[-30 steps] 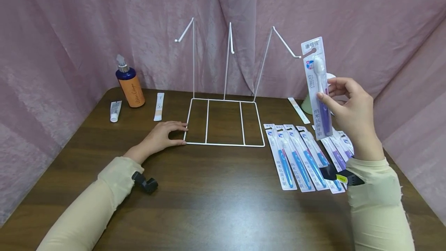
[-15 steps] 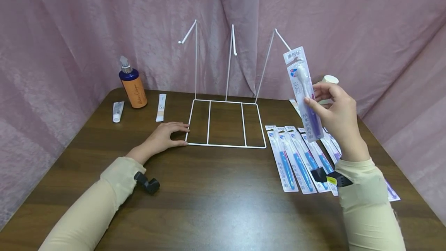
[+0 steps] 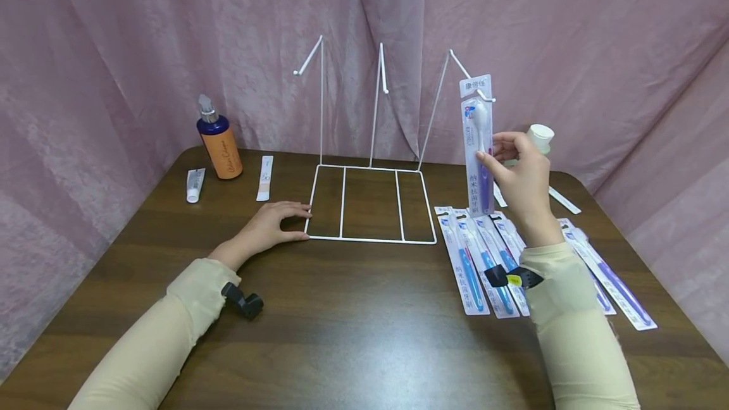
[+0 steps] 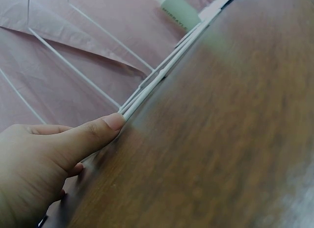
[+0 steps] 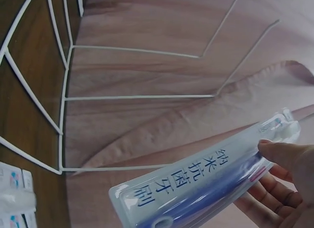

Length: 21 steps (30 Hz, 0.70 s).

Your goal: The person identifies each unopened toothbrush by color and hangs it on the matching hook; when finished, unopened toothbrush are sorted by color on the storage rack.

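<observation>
My right hand [image 3: 521, 176] pinches a packaged toothbrush [image 3: 477, 144] with a purple handle, holding it upright. The right hook [image 3: 459, 63] of the white wire rack [image 3: 370, 240] passes behind the card's top, and its tip shows in front at the hanging hole. In the right wrist view, the thumb lies across the toothbrush pack [image 5: 196, 181] with fingers behind it. At the rack's front left corner, my left hand [image 3: 264, 229] holds the frame between thumb and fingers. The left wrist view shows the thumb on the frame corner [image 4: 128, 110].
Several packaged blue toothbrushes [image 3: 464, 264] lie right of the rack, with purple ones [image 3: 617, 283] farther right, partly behind my arm. An orange pump bottle [image 3: 221, 152], a small tube [image 3: 195, 185] and a slim sachet [image 3: 264, 178] are at left. A white-capped bottle [image 3: 540, 136] stands behind my right hand.
My right hand has brought the toothbrush pack leftward to the right hook, straightening it upright, and the hook's tip now shows through its hole. The left hand stays at the rack corner.
</observation>
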Tool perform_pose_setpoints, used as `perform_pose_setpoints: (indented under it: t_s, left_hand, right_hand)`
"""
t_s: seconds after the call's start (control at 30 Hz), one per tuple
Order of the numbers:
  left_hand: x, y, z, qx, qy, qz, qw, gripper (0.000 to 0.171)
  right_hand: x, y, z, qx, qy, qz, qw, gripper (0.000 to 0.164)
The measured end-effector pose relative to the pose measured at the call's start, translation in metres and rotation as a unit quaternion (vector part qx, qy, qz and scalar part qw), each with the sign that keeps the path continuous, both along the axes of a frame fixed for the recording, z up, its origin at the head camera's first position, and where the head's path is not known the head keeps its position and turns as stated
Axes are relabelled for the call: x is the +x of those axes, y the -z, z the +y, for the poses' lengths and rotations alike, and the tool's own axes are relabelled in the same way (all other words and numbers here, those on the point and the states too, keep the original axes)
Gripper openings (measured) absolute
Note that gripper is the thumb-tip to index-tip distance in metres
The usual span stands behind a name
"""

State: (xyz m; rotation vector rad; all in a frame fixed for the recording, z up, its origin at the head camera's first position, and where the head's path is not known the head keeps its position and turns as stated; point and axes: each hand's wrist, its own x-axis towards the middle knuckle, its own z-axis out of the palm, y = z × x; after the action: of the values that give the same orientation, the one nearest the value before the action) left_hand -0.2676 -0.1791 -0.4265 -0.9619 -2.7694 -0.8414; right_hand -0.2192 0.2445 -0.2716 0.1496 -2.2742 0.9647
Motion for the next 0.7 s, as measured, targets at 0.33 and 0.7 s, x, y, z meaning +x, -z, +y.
perform_pose_setpoints:
  t_s: [0.33,0.7]
  left_hand:
    - [-0.001,0.001,0.000,-0.004,-0.003,-0.004,1.0000,0.048]
    - [0.001,-0.001,0.001,-0.015,-0.009,-0.014,0.9998,0.052]
  right_hand:
    - [-0.035,0.011,-0.011,-0.049,-0.008,0.005,0.999,0.035]
    - [-0.068,0.012,-0.021,-0.065,0.008,-0.015,0.998,0.036]
